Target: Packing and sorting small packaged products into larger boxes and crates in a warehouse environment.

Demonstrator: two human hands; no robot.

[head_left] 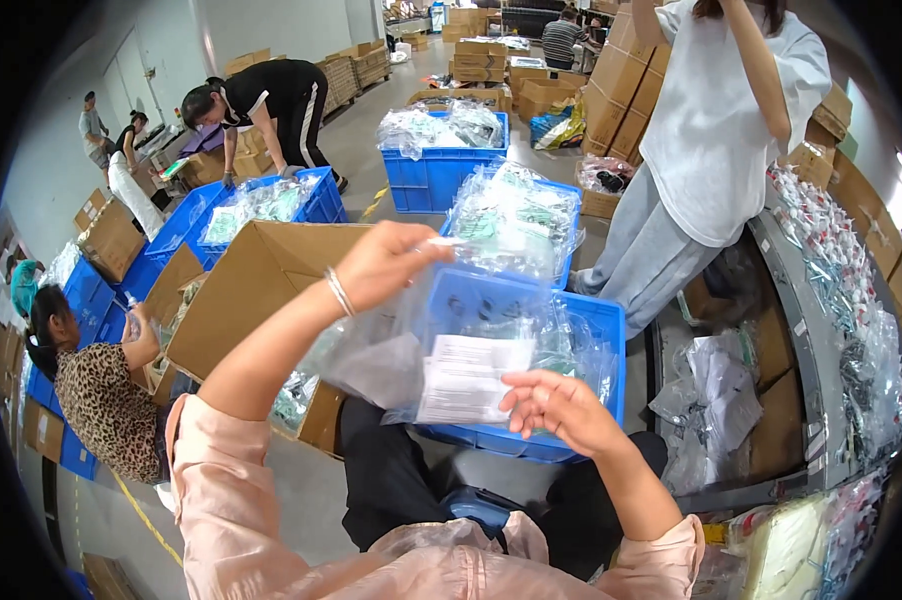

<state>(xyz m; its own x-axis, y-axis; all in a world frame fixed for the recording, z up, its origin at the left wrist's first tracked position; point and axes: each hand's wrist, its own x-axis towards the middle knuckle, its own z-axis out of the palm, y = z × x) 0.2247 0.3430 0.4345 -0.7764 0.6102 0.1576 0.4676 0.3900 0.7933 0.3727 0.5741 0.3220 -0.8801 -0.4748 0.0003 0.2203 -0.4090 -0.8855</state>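
My left hand [396, 262] is raised in front of me, its fingers pinched on the upper edge of a clear plastic bag [381, 340]. The bag hangs over a blue crate [614, 330] that holds more clear bags. A white printed sheet [474, 378] shows at the bag's lower part; I cannot tell if it lies inside. Beside the sheet's right edge is my right hand [563, 412], palm partly up, fingers apart and slightly curled. Its fingertips overlap the edge of the sheet, and no grip shows.
Left of the crate stands an open cardboard box [261, 290] with bagged items. Beyond, more blue crates [441, 175] are heaped with clear bags. A person in a white shirt [706, 130] stands at the right, beside a curved grey-edged bin [806, 370]. Other people work at the left.
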